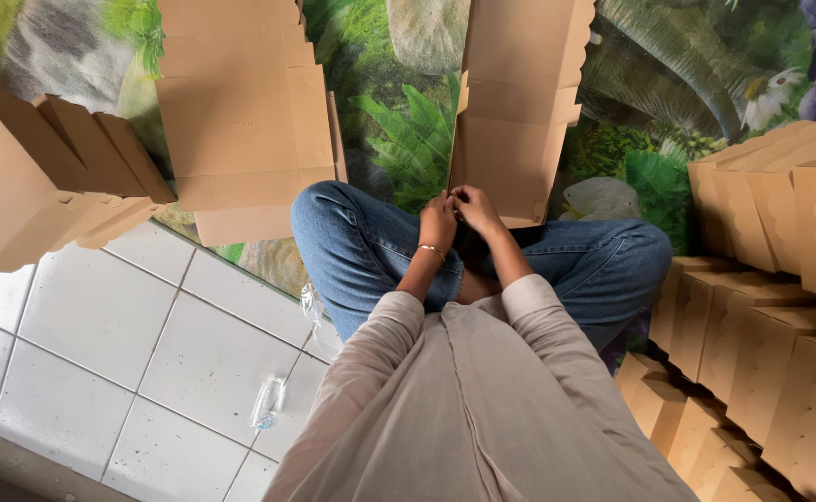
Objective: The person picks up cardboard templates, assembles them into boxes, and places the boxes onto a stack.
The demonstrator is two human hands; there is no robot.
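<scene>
Cardboard box blank (512, 112), flat and brown, stands with its near lower edge at my lap and stretches away from me toward the top of the view, so its long axis runs straight ahead from my body. My left hand (437, 223) and my right hand (478, 210) meet side by side at this lower edge, both closed in a pinch grip on the cardboard, with the fingers curled onto the flap; the exact fold under them I cannot see. The two hands are equally near to the blank, the right one slightly more forward. A thin bracelet (431, 249) sits on the left wrist. I sit cross-legged in blue jeans (352, 246) on a mat with green leaf print (408, 139). A second flat blank (240, 112) lies on the mat to the left, well apart from the hands. Further left, some folded boxes (36, 177) rest partly over the white tiled floor (101, 344). On the right, a big stack of finished boxes (761, 307) stands close to my knee. A small clear plastic bottle (266, 402) lies on the tiles near my left side.
</scene>
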